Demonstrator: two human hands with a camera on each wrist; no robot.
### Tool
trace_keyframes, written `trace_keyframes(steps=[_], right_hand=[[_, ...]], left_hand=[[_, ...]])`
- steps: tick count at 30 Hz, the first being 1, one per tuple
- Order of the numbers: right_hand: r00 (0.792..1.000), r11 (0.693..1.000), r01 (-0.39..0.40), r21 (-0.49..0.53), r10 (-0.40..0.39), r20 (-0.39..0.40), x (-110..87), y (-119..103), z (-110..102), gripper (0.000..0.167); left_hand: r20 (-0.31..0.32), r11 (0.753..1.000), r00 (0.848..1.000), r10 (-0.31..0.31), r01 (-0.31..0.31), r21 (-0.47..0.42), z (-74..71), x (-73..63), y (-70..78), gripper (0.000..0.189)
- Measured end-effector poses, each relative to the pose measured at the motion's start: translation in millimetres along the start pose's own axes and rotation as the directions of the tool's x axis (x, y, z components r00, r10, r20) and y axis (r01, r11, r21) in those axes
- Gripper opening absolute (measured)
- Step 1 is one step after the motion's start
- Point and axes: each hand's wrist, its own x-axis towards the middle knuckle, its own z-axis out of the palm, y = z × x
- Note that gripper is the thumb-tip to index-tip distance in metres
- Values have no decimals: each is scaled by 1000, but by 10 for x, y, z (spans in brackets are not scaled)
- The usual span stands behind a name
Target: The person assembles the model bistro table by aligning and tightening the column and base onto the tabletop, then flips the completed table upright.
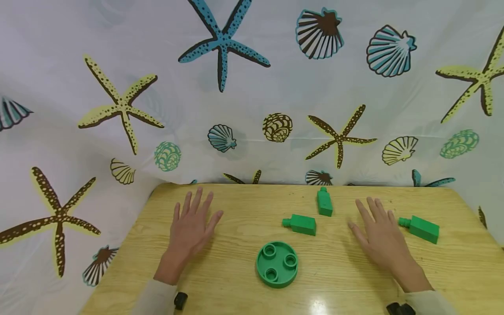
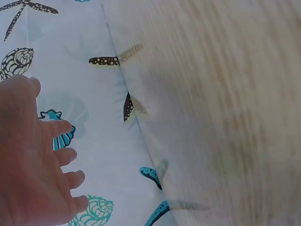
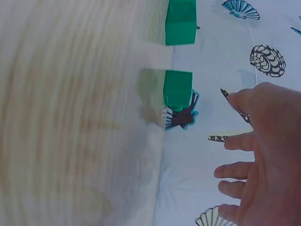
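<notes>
On the left of the table, my left hand (image 1: 190,229) is spread palm down and holds nothing. My right hand (image 1: 381,238), also spread and holding nothing, is between two green bottle-shaped blocks. One such block (image 1: 424,229) lies just to its right; another (image 1: 324,202) lies toward the back, left of that hand. A third green block (image 1: 302,224) lies on its side near the middle, its narrow neck pointing left. In front of it sits a round green base (image 1: 277,264) with three ring-shaped sockets inside its rim. The right wrist view shows two green blocks (image 3: 178,89) beyond the fingers.
The wooden table (image 1: 236,205) runs back to a white cloth (image 1: 252,96) printed with starfish and shells. That cloth also hangs along the left and right sides. Black wrist devices (image 1: 180,301) show at both cuffs.
</notes>
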Motion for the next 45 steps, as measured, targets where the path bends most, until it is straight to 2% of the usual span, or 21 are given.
trace_keyframes(steps=[5, 7, 8, 11, 13, 14, 17, 19, 22, 23, 25, 27, 29, 31, 34, 38, 40, 41, 45], right_hand=[[998, 988, 17, 153, -8, -58, 20, -200, 125, 60], [997, 966, 35, 255, -16, -75, 41, -282, 175, 55], [997, 943, 45, 329, -22, -73, 58, -320, 194, 53], [998, 850, 59, 524, -41, -46, 131, -425, 240, 50], [998, 793, 53, 606, -54, -17, 180, -492, 268, 51], [998, 777, 46, 628, -55, -5, 203, -525, 282, 51], [998, 779, 45, 625, -63, 6, 259, -604, 342, 53], [998, 785, 45, 618, -65, 9, 282, -643, 381, 53], [998, 788, 36, 615, -63, 22, 320, -672, 432, 53], [997, 785, 33, 618, -65, 30, 335, -676, 447, 53], [997, 781, 17, 624, -62, 51, 368, -677, 474, 53], [996, 774, 0, 633, -60, 73, 400, -668, 502, 52], [994, 777, -18, 629, -52, 93, 424, -660, 528, 51], [994, 788, -30, 615, -43, 104, 438, -652, 549, 49], [993, 797, -59, 602, -16, 118, 450, -652, 568, 43], [991, 784, -98, 613, 19, 135, 446, -641, 581, 36], [990, 763, -109, 638, 28, 135, 431, -628, 573, 37], [990, 745, -114, 657, 34, 134, 420, -621, 563, 38], [993, 631, -116, 767, 50, 109, 348, -587, 490, 41]], left_hand=[[1, 999, 1000, 24, -24, -45, 15, -89, 124, 70], [11, 992, 999, 44, -42, -122, 31, -122, 186, 67], [20, 981, 998, 52, -47, -187, 40, -135, 219, 65], [50, 924, 996, 71, -47, -379, 69, -158, 323, 59], [85, 875, 994, 67, -18, -484, 87, -186, 394, 57], [102, 857, 993, 67, -5, -515, 97, -203, 433, 56], [144, 819, 986, 86, 13, -573, 135, -266, 545, 54], [183, 783, 977, 107, 31, -621, 136, -316, 638, 52], [257, 717, 951, 173, 57, -694, 143, -374, 772, 55], [286, 705, 939, 190, 72, -705, 141, -393, 821, 56], [322, 711, 921, 219, 75, -699, 148, -427, 923, 62], [334, 731, 915, 227, 66, -679, 171, -456, 1012, 67], [340, 765, 917, 210, 62, -641, 202, -478, 1097, 73], [342, 784, 920, 189, 68, -616, 234, -502, 1176, 81], [366, 815, 917, 160, 86, -572, 288, -539, 1281, 100], [352, 857, 926, 137, 67, -510, 341, -571, 1369, 118], [336, 854, 932, 138, 60, -517, 350, -561, 1365, 117], [332, 845, 933, 139, 64, -532, 348, -548, 1353, 115], [323, 788, 930, 175, 65, -612, 336, -467, 1254, 105]])
